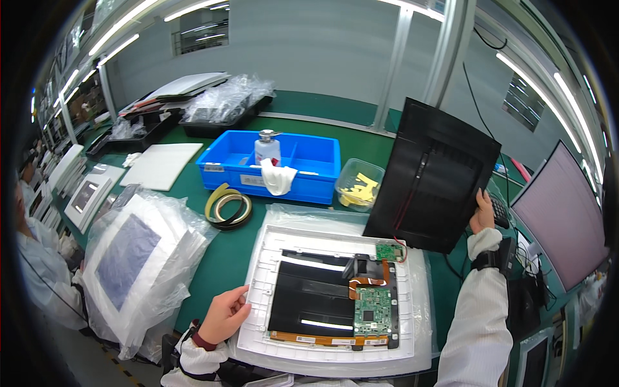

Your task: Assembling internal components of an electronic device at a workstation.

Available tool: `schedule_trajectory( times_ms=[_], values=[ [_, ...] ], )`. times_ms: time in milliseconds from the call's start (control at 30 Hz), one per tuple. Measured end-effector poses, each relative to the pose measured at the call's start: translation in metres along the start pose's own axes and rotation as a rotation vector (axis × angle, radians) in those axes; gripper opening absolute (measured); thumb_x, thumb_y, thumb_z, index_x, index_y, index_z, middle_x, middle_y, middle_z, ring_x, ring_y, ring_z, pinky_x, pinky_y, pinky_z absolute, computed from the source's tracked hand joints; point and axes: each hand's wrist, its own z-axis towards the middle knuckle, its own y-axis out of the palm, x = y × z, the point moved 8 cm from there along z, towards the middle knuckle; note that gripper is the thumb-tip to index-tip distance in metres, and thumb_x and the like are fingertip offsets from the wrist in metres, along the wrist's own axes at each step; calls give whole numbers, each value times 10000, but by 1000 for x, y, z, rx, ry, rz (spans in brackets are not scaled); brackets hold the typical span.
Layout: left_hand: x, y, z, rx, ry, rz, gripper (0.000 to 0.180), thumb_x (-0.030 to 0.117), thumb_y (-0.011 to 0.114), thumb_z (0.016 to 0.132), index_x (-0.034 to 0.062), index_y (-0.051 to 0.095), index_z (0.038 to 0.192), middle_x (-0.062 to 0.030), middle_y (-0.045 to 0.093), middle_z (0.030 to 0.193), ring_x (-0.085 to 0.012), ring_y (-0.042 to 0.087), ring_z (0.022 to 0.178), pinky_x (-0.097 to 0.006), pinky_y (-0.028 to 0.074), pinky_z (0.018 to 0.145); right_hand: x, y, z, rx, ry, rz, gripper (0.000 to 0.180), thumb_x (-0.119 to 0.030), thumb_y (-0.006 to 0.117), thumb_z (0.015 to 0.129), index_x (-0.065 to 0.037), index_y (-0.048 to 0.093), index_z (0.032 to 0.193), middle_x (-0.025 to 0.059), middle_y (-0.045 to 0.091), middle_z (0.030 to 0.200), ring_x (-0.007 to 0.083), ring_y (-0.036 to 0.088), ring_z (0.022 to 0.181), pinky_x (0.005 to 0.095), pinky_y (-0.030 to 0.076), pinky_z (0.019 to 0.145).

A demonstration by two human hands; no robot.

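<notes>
My right hand (482, 213) grips the right edge of a large black back panel (445, 174), holding it tilted up. Thin wires run from the panel down to a small green board (389, 252) in the white display housing (258, 309). That housing lies open-side up on a clear plastic bag. Inside it are a black screen back (309, 297), a larger green circuit board (373, 311) and orange flat cables (322, 338). With fingers closed on the housing's left edge, my left hand (222, 315) steadies it; its fingertips are partly hidden.
Behind the housing stand a blue divided bin (245, 187) with a bottle (267, 148), tape rolls (229, 208) and a clear tub (359, 185) of yellow pieces. Bagged white panels (138, 258) lie left, near a person (45, 271). A monitor (564, 213) stands right.
</notes>
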Motion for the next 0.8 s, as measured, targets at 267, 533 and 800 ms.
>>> schedule_trajectory(
  times_ms=[267, 533, 800],
  values=[
    [-2, 3, 4, -18, 12, -31, 354, 57, 574, 749, -69, 490, 1068, -11, 476, 649, -50, 411, 513, -183, 348, 466, 1, -2, -23, -79, 82, -24, 261, -237, 513, 842, -74, 514, 1046, 27, 523, 1059, 165, 461, 1006, 306, 331, 869],
    [-2, 7, 2, -33, 32, -46, 357, 63, 583, 746, -70, 494, 1065, 0, 464, 621, -41, 403, 512, -182, 343, 466, -23, -27, -52, 66, -33, -223, 327, -315, 496, 846, -109, 493, 1100, 9, 516, 1075, 134, 444, 1000, 284, 310, 829],
    [-5, 3, 3, -1, 25, -54, 362, 43, 599, 730, -73, 501, 1059, -3, 478, 641, -33, 406, 510, -165, 344, 466, -60, -6, -104, 223, -301, -500, 250, -253, 469, 863, -102, 528, 1053, 9, 518, 1086, 116, 414, 1038, 268, 275, 851]
  ],
)
